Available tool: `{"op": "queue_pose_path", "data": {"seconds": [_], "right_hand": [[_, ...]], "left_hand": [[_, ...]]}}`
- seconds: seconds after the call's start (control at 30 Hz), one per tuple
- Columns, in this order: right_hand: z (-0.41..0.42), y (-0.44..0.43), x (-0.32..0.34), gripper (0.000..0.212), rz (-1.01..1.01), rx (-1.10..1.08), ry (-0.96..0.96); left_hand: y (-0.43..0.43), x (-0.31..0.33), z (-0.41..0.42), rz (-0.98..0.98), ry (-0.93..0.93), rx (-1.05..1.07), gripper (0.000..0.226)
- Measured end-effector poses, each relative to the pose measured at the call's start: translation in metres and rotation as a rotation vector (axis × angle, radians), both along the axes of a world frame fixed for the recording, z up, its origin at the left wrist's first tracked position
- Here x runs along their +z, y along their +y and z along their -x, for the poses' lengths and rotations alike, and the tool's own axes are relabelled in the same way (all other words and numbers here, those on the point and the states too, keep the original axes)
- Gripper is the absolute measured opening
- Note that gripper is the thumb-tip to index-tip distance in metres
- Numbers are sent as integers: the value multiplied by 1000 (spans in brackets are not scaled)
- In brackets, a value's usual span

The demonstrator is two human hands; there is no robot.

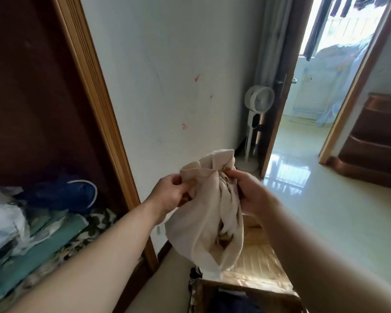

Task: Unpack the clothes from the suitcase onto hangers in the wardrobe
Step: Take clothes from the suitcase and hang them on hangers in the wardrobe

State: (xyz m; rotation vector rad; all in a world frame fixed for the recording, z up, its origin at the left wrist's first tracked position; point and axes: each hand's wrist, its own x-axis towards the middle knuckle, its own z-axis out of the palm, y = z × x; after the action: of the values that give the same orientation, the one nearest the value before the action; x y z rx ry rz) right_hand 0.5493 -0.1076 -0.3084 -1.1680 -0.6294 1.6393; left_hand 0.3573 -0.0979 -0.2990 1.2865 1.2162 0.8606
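Far left of the hands, the open wardrobe [32, 86] with a dark brown interior and a light wood frame. On its shelf, left of and below the left hand: a stack of folded clothes [20, 227] in white, teal and a leafy print, with a rolled dark-blue piece with white piping [77, 195] on top, nearest the left wrist.

Left hand [169, 193]: fingers pinched on the left top edge of a beige garment [203, 213], thumb on the front of the hem.

Garment is between both hands, held up in the air, bunched and crumpled, top gathered into a knot-like fold, lower part hanging down loose. Kind of garment cannot be told.

Right hand [246, 190]: clenched on the right side of the same garment, fingertips at the gathered top.

Below the hands, under the hanging cloth: a wooden slatted surface [255, 263], and at the bottom edge something dark inside a wooden frame, unclear what.

Behind the hands, a white wall [178, 75] with small red marks. Right of and beyond the right hand: a white standing fan [259, 102] beside an open doorway [309, 109], glossy tiled floor [314, 199], brown wooden steps [377, 150] at far right.
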Motion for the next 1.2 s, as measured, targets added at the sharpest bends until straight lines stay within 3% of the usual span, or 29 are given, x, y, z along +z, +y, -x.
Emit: {"op": "queue_pose_path", "data": {"seconds": [0.2,0.27,0.37,0.43,0.57,0.63,0.7,0.8,0.83,0.93,1.03,1.1,1.2], "right_hand": [[10,-3,54,45,-48,-169,-30],[12,-4,69,48,-77,-177,8],[21,-5,98,45,-116,-155,59],[31,-6,120,39,-143,-157,95],[50,-9,156,38,-172,-180,107],[55,-10,169,32,-181,-190,76],[58,-12,184,18,-208,-194,46],[59,-14,203,15,-224,-212,51],[58,-13,208,16,-242,-223,39],[55,-10,217,30,-285,-167,-64],[56,-19,232,12,-401,5,-169],[59,-27,245,10,-472,148,-178],[68,-38,260,34,-547,355,-216]], "left_hand": [[-4,51,38,101,-57,334,42],[-11,62,47,125,-31,384,39],[-17,80,51,9,182,364,25],[-23,94,51,-138,338,287,59],[-37,102,48,-438,732,-58,108],[-44,101,44,-555,841,-37,125],[-48,105,40,-660,683,50,110],[-54,130,37,-783,394,164,26],[-55,142,38,-779,339,216,16],[-53,182,47,-754,251,365,25],[-50,224,58,-810,201,406,32],[-50,243,62,-858,279,359,31],[-57,252,60,-923,369,284,26]]}}
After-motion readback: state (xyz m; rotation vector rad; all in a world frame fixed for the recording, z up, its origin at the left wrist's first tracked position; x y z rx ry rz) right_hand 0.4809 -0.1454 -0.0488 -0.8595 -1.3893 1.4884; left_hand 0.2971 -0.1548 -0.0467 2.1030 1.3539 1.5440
